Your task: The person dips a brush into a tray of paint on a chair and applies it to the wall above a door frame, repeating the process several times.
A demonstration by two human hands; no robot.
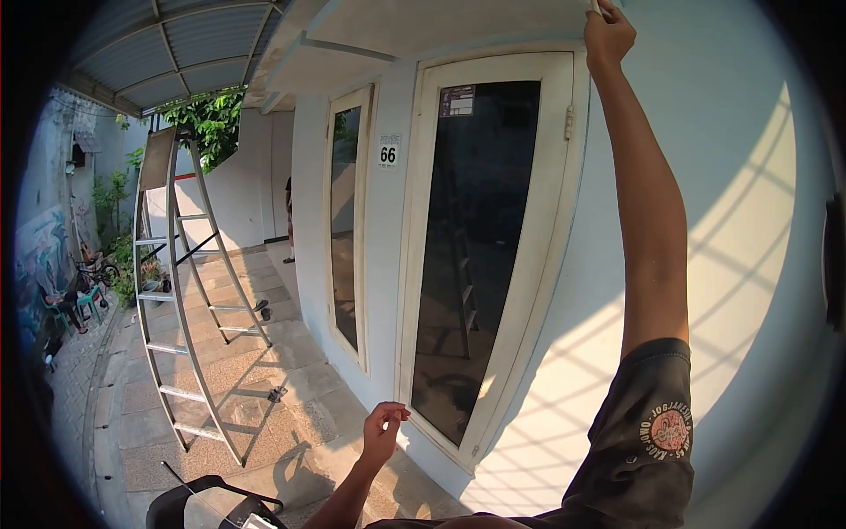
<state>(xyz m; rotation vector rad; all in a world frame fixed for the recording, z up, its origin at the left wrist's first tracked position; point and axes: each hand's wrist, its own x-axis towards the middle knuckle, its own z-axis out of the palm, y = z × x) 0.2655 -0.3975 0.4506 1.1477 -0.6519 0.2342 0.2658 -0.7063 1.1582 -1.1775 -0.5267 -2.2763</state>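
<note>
My right hand [610,33] is raised high beside the top corner of the door frame, close under the overhanging ledge [458,22]. Its fingers are closed round a narrow pale thing [597,6], cut off by the top edge, so its kind cannot be made out. Low down, my left hand [384,432] hangs in front of the bottom of the cream-framed glass window [476,229]. The fingers there are curled in towards the thumb, with nothing visible in them. A light blue-white wall [723,176] runs to the right of the frame, behind my right arm.
An aluminium stepladder [176,300] stands open on the paved floor at left. A black chair [211,502] with things on it is at the bottom. A narrower window [348,229] and a "66" plate [388,153] are on the wall. A person [63,304] sits far left.
</note>
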